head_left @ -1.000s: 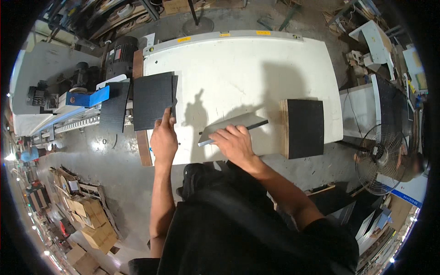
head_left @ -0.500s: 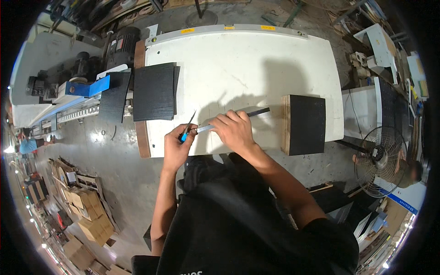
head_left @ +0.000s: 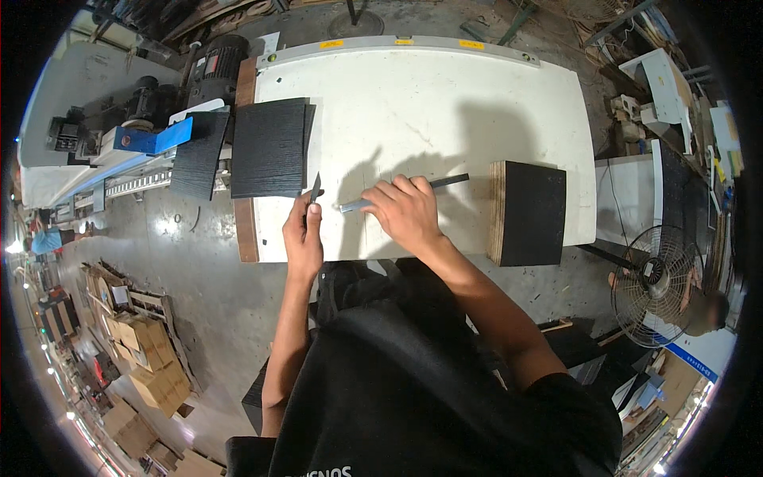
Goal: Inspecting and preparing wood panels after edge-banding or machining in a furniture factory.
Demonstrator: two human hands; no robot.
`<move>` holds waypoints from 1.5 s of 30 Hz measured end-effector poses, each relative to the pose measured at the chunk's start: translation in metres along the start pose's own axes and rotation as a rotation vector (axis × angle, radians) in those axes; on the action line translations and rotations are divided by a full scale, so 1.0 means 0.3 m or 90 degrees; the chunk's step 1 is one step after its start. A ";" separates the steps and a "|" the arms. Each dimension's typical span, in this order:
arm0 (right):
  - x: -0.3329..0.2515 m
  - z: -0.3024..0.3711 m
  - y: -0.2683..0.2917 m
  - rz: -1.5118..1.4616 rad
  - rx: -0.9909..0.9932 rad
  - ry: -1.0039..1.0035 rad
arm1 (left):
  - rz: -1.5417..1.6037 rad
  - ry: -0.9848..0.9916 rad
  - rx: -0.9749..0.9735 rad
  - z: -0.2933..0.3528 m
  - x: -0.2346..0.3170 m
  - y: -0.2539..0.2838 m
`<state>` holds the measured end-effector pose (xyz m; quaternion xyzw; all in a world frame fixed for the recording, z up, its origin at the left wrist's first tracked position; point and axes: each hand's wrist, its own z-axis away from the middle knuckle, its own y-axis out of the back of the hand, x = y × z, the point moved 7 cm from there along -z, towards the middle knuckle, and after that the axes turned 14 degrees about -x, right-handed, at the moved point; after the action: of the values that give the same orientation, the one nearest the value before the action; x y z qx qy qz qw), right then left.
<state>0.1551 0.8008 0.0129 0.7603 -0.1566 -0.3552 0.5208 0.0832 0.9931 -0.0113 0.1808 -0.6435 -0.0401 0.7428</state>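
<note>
- White table is bordered along its far edge by a spirit level.
- Above the table's near part, a thin board, seen edge-on, is gripped by the right hand.
- A pointed blade is pinched by the left hand over the table's near left part.
- The table's left end is occupied by black panels, its right end by a black-topped stack.
- Left of the table a motor is seen; right of it, space is taken up by a fan.
</note>
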 end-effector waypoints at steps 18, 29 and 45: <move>0.015 -0.061 0.000 0.009 0.014 0.014 | -0.210 -0.152 -0.117 -0.030 0.070 -0.067; 0.032 -0.079 -0.002 0.015 -0.001 0.005 | 0.089 -0.016 -0.003 0.084 -0.114 0.030; 0.057 -0.134 -0.003 0.008 -0.008 0.028 | -0.512 -0.272 -0.131 -0.095 0.055 -0.029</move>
<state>0.1952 0.8179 0.0139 0.7636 -0.1479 -0.3360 0.5312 0.1151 0.9864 -0.0016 0.3290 -0.6538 -0.4246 0.5329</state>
